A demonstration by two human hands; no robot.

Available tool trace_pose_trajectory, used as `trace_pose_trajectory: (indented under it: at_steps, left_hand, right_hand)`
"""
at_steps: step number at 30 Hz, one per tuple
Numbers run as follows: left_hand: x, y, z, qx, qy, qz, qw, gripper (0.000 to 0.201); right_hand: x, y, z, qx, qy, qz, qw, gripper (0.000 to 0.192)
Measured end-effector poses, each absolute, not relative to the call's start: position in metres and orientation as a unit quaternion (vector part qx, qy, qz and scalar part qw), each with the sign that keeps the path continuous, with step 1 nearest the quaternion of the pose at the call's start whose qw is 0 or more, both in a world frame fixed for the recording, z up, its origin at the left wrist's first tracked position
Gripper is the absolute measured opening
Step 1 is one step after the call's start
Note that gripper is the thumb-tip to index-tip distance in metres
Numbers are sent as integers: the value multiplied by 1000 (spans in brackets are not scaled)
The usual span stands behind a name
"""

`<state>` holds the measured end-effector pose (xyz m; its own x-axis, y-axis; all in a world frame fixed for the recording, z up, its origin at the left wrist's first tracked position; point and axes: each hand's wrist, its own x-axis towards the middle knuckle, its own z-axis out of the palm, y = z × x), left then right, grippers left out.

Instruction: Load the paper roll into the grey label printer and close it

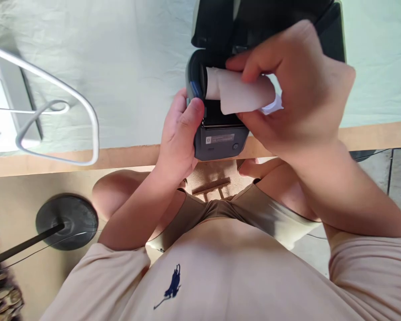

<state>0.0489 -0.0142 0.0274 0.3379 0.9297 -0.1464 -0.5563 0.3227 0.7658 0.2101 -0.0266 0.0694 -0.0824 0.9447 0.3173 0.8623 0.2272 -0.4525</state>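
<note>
Right, the white paper roll, a short cylinder w/ a loose flap of paper curling off it [240, 93], sits at abt 1 o'clock from frame centre, lying on its side across the open bay of a small dark grey plastic label printer [220, 138]. The printer's black lid [254, 22] is swung up and back, toward 12 o'clock. The printer body stands at the near edge of the table, a pale label and a round button showing on its front face.

Right hand [297, 93] comes in from 3 o'clock and is clenched on the roll: fingers wrapped over its top and right end, thumb under. Roll's left end pokes out past the fingers, into the bay. Left hand [180, 133] is at 9 o'clock of the printer, gripping its left side, thumb pressed on the top-left corner just beside the roll's end.

Further out: the pale green cloth-covered table w/ a bare wooden edge strip [127, 156]. At 9–10 o'clock, well apart from the printer, a grey wire frame stand [87, 107] and a white boxy device [0, 111] behind it. Below the table edge, person's knees, khaki shorts, beige shirt w/ a small navy logo. At 8 o'clock on the floor, a round black stand base [67, 220] w/ a black pole.
</note>
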Motion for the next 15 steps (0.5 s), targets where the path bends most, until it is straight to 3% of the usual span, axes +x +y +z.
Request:
trace_pose_trajectory:
  at_steps: [3, 5, 8, 11, 15]
  left_hand:
    - [50, -13, 28, 320, 297, 490, 755, 31]
    - [50, -11, 28, 323, 289, 486, 759, 34]
    - [47, -8, 26, 317, 281, 479, 769, 27]
    - [42, -7, 24, 307, 285, 472, 776, 12]
    - [37, -8, 21, 312, 299, 450, 782, 32]
  right_hand:
    - [212, -25, 58, -561, -770, -44, 300, 21]
    - [214, -25, 50, -540, -779, -84, 307, 36]
    - [214, -26, 45, -516, -799, -73, 300, 42]
    - [215, -28, 49, -445, -818, -53, 361, 30]
    - [223, -31, 65, -477, -755, 82, 443, 39]
